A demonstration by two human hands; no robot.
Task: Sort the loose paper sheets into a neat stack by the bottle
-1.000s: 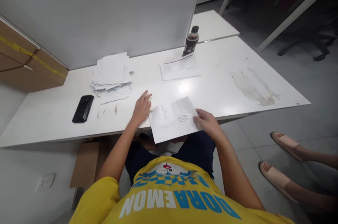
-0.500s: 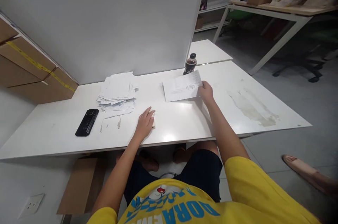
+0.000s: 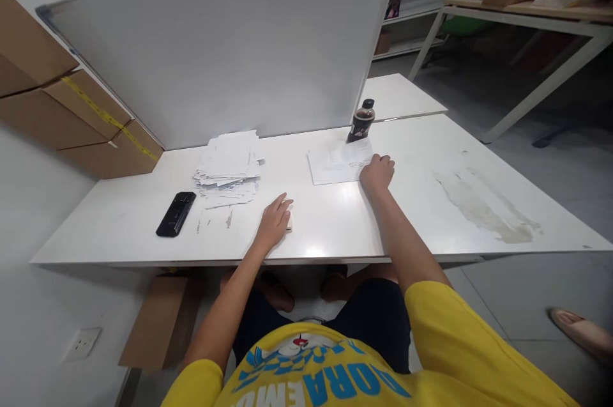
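White desk [image 3: 330, 222]: paper [image 3: 334, 165], long axis left-right.

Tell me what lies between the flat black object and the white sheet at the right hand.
The head view shows an uneven paper stack, then white tabletop up to the white sheet.

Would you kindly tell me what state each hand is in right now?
Left hand: open, fingers extended, over a small pale object.
Right hand: at the right edge of the stamped paper; grip cannot be told.

White shelving [image 3: 419, 13] stands near a wood-topped table [image 3: 507, 10].
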